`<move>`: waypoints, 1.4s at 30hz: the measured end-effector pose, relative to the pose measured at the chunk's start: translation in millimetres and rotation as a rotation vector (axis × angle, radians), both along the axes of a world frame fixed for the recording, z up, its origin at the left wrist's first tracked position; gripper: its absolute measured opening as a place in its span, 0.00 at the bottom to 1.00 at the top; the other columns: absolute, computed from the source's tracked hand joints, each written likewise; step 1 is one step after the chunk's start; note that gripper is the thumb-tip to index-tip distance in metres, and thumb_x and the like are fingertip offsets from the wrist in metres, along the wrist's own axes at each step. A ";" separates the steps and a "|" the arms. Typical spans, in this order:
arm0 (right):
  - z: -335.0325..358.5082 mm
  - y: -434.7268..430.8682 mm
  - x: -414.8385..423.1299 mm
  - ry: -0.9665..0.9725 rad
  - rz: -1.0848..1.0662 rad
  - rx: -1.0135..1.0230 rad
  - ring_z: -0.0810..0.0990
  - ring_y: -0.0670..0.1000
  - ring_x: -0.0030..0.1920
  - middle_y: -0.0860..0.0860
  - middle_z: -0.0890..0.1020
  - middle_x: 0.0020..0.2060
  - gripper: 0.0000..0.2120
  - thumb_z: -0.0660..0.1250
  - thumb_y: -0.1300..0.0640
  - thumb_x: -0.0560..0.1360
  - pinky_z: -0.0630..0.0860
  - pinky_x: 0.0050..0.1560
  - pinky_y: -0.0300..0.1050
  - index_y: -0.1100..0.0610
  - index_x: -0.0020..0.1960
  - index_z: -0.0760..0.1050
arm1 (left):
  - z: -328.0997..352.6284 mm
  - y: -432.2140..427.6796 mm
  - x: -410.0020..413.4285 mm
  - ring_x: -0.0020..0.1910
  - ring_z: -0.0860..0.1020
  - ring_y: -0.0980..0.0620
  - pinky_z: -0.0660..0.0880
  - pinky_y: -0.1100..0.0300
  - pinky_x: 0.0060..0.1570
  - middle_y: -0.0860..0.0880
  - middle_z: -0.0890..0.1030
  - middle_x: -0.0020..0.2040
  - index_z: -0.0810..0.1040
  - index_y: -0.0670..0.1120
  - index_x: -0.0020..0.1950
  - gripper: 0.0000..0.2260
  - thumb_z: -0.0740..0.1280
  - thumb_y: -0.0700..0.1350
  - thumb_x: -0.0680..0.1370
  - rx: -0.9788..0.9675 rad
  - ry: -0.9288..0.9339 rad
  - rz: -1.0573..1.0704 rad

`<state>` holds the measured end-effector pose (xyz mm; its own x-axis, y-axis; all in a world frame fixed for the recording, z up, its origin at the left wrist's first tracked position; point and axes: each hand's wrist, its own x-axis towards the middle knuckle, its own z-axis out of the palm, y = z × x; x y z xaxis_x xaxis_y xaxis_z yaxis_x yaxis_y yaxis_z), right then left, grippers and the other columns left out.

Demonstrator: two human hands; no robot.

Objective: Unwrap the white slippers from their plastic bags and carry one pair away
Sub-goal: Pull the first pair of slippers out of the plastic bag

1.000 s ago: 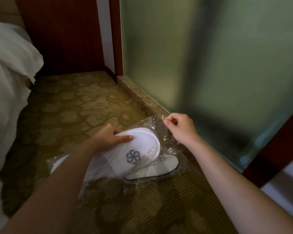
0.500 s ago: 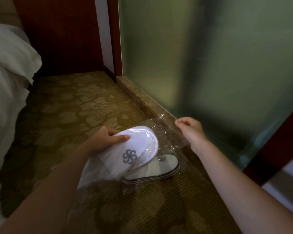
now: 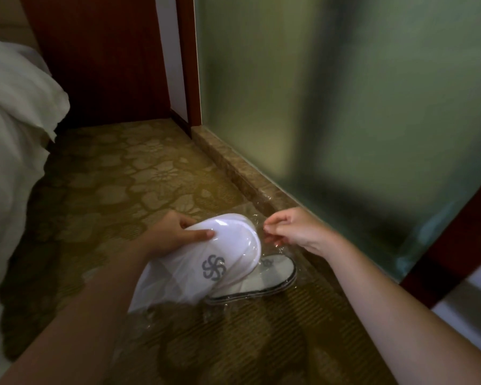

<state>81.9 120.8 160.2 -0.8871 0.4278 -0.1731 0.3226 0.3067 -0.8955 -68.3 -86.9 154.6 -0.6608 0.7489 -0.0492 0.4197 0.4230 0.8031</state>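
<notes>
Low over the carpet (image 3: 139,173), near centre: my left hand (image 3: 167,236) clamps the bagged slippers (image 3: 220,257) steady; my right hand (image 3: 295,232) pinches the plastic bag (image 3: 257,220) at its far end, to peel it off.

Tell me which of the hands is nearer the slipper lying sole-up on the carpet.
Right. The right hand pinches plastic just above the sole-up slipper; the left hand sits further left, gripping the logo slipper.

Left hand (image 3: 167,236) grips bagged white slipper (image 3: 206,262); right hand (image 3: 295,232) pinches its plastic bag (image 3: 257,222).
</notes>
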 end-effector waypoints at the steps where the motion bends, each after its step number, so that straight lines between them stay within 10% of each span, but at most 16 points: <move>1: -0.6 0.7 1.1 0.007 0.011 -0.054 0.84 0.45 0.36 0.49 0.85 0.34 0.04 0.69 0.63 0.73 0.76 0.34 0.34 0.57 0.45 0.81 | 1.5 1.0 1.3 0.20 0.73 0.65 0.66 0.74 0.23 0.58 0.77 0.20 0.80 0.57 0.23 0.15 0.73 0.51 0.70 0.009 -0.002 -0.017; 8: 0.7 -0.2 5.3 0.019 0.113 -0.409 0.83 0.49 0.42 0.55 0.83 0.44 0.05 0.67 0.65 0.74 0.82 0.43 0.38 0.62 0.50 0.79 | 1.7 8.7 5.3 0.19 0.71 0.65 0.65 0.72 0.23 0.57 0.75 0.18 0.79 0.56 0.21 0.16 0.73 0.50 0.69 0.032 -0.024 -0.065; 14: -4.3 -8.8 1.5 -0.062 0.194 -0.366 0.83 0.49 0.43 0.53 0.84 0.44 0.08 0.69 0.62 0.73 0.82 0.45 0.41 0.60 0.52 0.77 | -1.5 13.2 5.6 0.20 0.70 0.64 0.64 0.73 0.23 0.58 0.73 0.18 0.79 0.55 0.22 0.16 0.70 0.68 0.53 0.028 -0.019 -0.108; 18: -5.8 -9.6 -3.1 -0.034 0.128 -0.217 0.81 0.56 0.50 0.59 0.83 0.50 0.12 0.71 0.59 0.72 0.77 0.57 0.54 0.62 0.53 0.78 | -7.4 15.2 3.0 0.21 0.72 0.65 0.66 0.70 0.26 0.59 0.75 0.20 0.78 0.53 0.26 0.14 0.75 0.62 0.59 0.044 0.004 -0.059; 22: -13.2 -0.5 -1.0 0.019 0.008 -0.155 0.81 0.54 0.50 0.56 0.83 0.50 0.14 0.70 0.57 0.73 0.78 0.54 0.51 0.63 0.56 0.78 | -27.3 7.7 -7.1 0.56 0.78 0.54 0.73 0.60 0.58 0.53 0.81 0.52 0.78 0.49 0.59 0.36 0.73 0.65 0.56 0.096 0.130 0.220; 27: -28.9 13.1 9.4 0.083 -0.163 -0.379 0.82 0.52 0.46 0.55 0.83 0.47 0.17 0.68 0.59 0.74 0.79 0.41 0.42 0.62 0.61 0.75 | -60.9 -11.5 -16.5 0.76 0.55 0.42 0.55 0.42 0.73 0.43 0.56 0.77 0.54 0.48 0.76 0.48 0.71 0.65 0.64 -0.174 0.171 0.582; 32: -37.3 22.9 15.3 0.205 -0.304 -0.625 0.82 0.55 0.49 0.59 0.82 0.55 0.19 0.66 0.57 0.75 0.80 0.38 0.43 0.61 0.65 0.73 | -66.1 -11.9 -12.3 0.74 0.59 0.35 0.60 0.38 0.70 0.38 0.57 0.77 0.46 0.45 0.77 0.50 0.72 0.60 0.67 -0.003 -0.379 0.827; 35: -39.8 27.3 17.1 0.217 -0.333 -0.639 0.81 0.56 0.50 0.59 0.81 0.57 0.18 0.64 0.55 0.76 0.80 0.40 0.45 0.58 0.65 0.73 | -71.4 -12.1 -17.1 0.68 0.70 0.39 0.68 0.41 0.63 0.41 0.70 0.71 0.62 0.45 0.74 0.41 0.71 0.60 0.67 0.179 -0.626 0.744; 42: -45.8 39.4 25.1 0.239 -0.451 -0.686 0.81 0.58 0.56 0.58 0.82 0.56 0.18 0.66 0.53 0.75 0.79 0.49 0.53 0.56 0.64 0.74 | -73.5 -15.8 -35.5 0.40 0.77 0.49 0.77 0.55 0.41 0.45 0.79 0.40 0.76 0.47 0.40 0.07 0.64 0.45 0.78 0.394 -0.644 0.765</move>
<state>107.0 160.2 114.5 -0.7027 0.6176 -0.3532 0.0628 -0.4407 -0.8954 -103.8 -102.8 81.2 -0.8971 0.1865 -0.4006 -0.3972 0.0569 0.9160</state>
